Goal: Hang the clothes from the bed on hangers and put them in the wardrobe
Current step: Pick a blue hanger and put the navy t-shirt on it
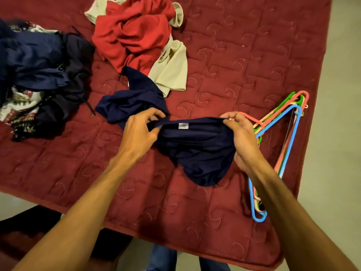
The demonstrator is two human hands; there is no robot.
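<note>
Your forearms [84, 208] reach out from the bottom edge over the near side of the bed, and between your hands is the navy garment [195, 151]. You have it by one banded edge, stretched taut from side to side with a small white label [183, 125] showing at the middle. The rest of the cloth sags from that edge back toward you onto the maroon bedspread [244, 55].

Your left hand [140, 132] has its fingers curled and pinches the left end of the band between thumb and fingertips. Your right hand [241, 133] is curled over the right end, with the cloth bunched under its fingers. More navy cloth lies just beyond your left hand; whether it belongs to the same piece I cannot tell.

What the next move likely turns on is the bundle of coloured hangers [277, 119], which lies on the bedspread just outside your right hand, partly under that wrist. Its long side runs from near you away toward the far right, with the hooks at the far outer end. One pink tip sits right at your right fingertips; contact cannot be made out. Your right hand is clearly the nearer one for drawing a hanger out, while the left keeps hold of the band.

Beyond your left hand lie a red garment [134, 34] over a beige one [172, 75], and a dark heap with patterned cloth [39, 61] far to its outer side. No wardrobe shows.
</note>
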